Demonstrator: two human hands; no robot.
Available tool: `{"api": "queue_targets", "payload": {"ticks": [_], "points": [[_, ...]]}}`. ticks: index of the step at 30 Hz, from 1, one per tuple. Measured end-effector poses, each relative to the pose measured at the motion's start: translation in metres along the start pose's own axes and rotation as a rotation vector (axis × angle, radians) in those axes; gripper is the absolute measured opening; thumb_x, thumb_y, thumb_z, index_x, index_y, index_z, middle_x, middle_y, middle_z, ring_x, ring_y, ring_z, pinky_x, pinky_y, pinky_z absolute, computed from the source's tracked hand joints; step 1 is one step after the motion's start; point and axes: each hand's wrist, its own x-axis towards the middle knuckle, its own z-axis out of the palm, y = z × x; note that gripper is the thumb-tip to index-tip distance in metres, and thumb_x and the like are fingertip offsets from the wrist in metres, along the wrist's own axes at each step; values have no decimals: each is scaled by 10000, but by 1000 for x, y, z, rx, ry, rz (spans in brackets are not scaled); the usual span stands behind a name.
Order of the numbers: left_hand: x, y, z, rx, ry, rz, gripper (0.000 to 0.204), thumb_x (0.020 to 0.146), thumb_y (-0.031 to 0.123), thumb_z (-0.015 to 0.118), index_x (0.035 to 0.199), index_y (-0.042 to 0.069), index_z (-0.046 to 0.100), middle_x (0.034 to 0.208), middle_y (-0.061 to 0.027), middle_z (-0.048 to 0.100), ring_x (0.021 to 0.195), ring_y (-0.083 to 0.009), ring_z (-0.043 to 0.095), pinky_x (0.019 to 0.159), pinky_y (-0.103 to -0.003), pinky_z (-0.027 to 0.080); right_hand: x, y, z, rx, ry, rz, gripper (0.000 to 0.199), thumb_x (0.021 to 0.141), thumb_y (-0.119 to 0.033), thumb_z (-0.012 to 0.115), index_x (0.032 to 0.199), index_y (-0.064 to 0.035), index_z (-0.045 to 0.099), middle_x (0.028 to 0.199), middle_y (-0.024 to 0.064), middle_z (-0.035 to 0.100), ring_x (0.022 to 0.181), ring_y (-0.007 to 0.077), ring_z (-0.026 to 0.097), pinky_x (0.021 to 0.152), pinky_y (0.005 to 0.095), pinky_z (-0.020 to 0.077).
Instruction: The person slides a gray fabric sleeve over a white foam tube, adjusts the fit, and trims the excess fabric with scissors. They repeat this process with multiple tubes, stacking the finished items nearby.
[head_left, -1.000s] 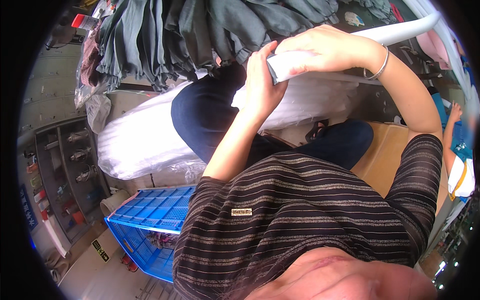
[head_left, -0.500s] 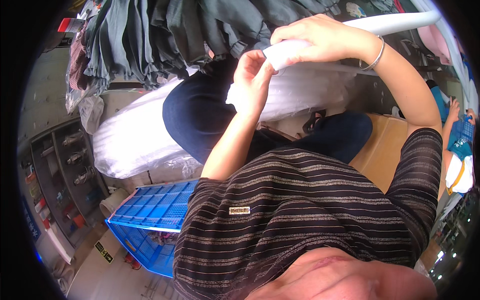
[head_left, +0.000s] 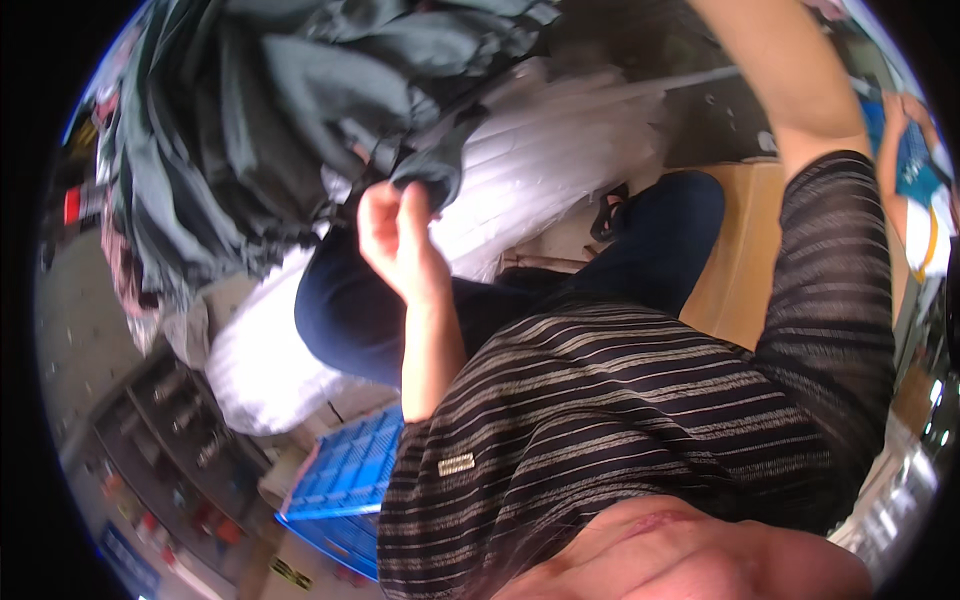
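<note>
Grey garments [head_left: 250, 130] hang over white plastic [head_left: 540, 170]; left hand [head_left: 400, 240] pinches dark cloth [head_left: 425, 180]; right hand is out of view.

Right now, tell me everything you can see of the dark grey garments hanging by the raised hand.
The dark grey garments hang in a crowded bunch across the upper left. They look like soft, matte cloth, creased into deep folds, with dark cuffs or hems drooping down. One dark end dangles just above the left hand, whose fingers seem to touch it. Behind them lies a white plastic-wrapped bundle.
</note>
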Motion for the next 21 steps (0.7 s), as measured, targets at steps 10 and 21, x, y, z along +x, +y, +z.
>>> {"api": "queue_targets", "payload": {"ticks": [10,21], "points": [[18,6,-4,-32,262,-82,45,872,94,556,898,57,558,844,-17,569,764,-103,530,680,-229,431,-299,-210,10,505,-1038,1079,457,799,-65,591,1254,-100,575,1100,132,668,1059,318,613,875,406,513],[25,-18,26,87,241,-313,54,878,37,579,924,60,562,875,-42,648,737,-103,582,605,-221,443,-423,-292,120,532,-1196,1150,520,761,-168,680,1259,-102,548,1223,154,582,1194,339,512,1005,537,390]]}}
